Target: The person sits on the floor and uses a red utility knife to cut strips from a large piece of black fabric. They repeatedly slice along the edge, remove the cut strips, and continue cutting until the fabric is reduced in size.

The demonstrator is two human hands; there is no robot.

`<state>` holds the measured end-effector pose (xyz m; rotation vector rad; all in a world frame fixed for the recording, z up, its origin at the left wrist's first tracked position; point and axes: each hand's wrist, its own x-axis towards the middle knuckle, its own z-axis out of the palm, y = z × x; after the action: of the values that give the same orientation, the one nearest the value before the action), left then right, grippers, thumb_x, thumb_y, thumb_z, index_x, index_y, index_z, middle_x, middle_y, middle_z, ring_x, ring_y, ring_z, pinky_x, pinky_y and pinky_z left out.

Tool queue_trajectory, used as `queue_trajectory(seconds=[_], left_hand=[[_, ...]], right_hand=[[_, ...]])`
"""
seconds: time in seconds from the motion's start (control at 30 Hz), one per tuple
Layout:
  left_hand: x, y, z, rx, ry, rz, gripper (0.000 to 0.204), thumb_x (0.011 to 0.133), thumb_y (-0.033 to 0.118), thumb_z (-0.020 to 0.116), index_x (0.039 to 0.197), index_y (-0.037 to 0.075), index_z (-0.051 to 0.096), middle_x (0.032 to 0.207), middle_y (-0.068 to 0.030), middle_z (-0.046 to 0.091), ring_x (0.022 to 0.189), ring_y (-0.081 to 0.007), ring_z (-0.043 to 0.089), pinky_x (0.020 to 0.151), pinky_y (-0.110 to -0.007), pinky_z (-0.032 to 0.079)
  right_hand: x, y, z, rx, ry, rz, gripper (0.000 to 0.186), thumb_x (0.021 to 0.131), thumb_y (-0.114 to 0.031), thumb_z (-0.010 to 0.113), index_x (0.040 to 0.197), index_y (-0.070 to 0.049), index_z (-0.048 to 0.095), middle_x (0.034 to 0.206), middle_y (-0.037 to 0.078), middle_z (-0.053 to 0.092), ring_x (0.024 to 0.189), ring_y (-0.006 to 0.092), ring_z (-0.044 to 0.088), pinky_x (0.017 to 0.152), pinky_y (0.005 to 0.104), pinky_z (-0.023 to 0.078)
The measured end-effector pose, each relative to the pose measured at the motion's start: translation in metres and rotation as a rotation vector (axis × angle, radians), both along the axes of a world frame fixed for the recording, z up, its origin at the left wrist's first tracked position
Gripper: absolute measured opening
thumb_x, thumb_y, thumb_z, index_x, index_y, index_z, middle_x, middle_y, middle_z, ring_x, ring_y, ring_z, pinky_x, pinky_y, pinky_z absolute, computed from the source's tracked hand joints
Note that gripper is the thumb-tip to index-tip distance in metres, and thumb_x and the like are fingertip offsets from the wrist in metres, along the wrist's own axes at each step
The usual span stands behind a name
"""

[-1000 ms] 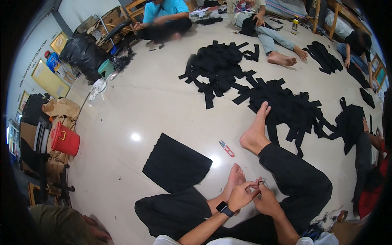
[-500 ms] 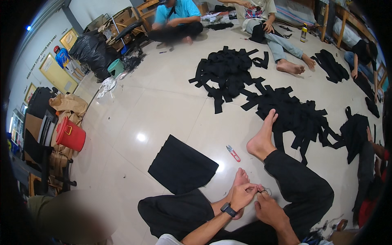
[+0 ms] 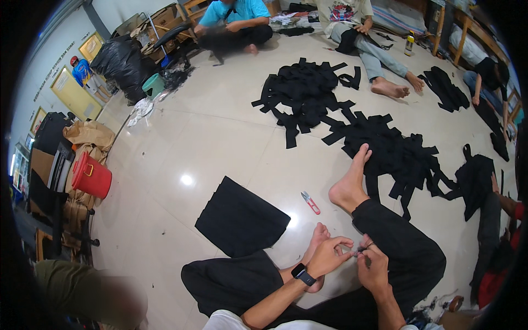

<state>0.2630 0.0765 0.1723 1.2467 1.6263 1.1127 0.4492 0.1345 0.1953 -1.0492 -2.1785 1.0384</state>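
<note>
Left hand (image 3: pixel 328 258) has fingers apart; right hand (image 3: pixel 374 268) pinches a small dark scrap (image 3: pixel 360 251).

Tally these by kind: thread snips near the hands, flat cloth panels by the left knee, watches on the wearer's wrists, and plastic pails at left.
Red-handled metal thread snips: 1
Flat black cloth panel: 1
Dark square-faced wristwatch: 1
Plastic pails, a red lidded pail and a green round pail: 2
Total: 5
</note>
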Motion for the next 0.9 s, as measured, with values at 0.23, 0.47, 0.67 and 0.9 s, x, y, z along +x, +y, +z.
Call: queue_trajectory(seconds=[0.23,0.47,0.67,0.9], left_hand=[[0.013,-0.006,-0.023,0.081,-0.308,0.109,0.035,0.081,0.011,0.087,0.115,0.004,0.079,0.126,-0.012,0.063,0.116,-0.0221,0.054,0.099,-0.033,0.046],[0.017,-0.006,-0.055,0.216,-0.16,0.33,0.012,0.091,0.006,0.079,0.102,-0.001,0.079,0.099,-0.0083,0.072,0.083,-0.0109,0.064,0.082,-0.026,0.052],[0.005,-0.003,-0.059,0.009,-0.117,0.367,0.016,0.095,0.011,0.075,0.103,-0.002,0.078,0.084,-0.0114,0.078,0.078,-0.0132,0.073,0.078,-0.03,0.058],[-0.027,-0.003,-0.045,-0.015,0.014,0.422,0.019,0.092,0.017,0.076,0.101,0.001,0.08,0.084,-0.0157,0.078,0.072,-0.019,0.074,0.072,-0.033,0.058]], right_hand=[[-0.014,-0.013,-0.032,-0.463,0.331,0.107,0.062,0.105,-0.02,0.065,0.149,0.017,0.043,0.164,0.038,0.031,0.157,0.038,0.031,0.121,0.0409,0.035],[-0.02,-0.008,-0.015,-0.502,0.141,0.166,0.06,0.101,-0.014,0.07,0.148,0.016,0.048,0.158,0.032,0.045,0.152,0.0334,0.042,0.122,0.0392,0.036],[-0.028,-0.01,0.009,-0.161,-0.032,0.135,0.035,0.093,-0.002,0.072,0.126,0.01,0.069,0.13,0.031,0.068,0.129,0.0377,0.065,0.11,0.0379,0.05],[-0.011,0.013,0.01,0.172,0.087,-0.013,0.034,0.091,-0.003,0.072,0.123,0.006,0.069,0.128,0.031,0.069,0.115,0.0422,0.072,0.1,0.0416,0.057]])
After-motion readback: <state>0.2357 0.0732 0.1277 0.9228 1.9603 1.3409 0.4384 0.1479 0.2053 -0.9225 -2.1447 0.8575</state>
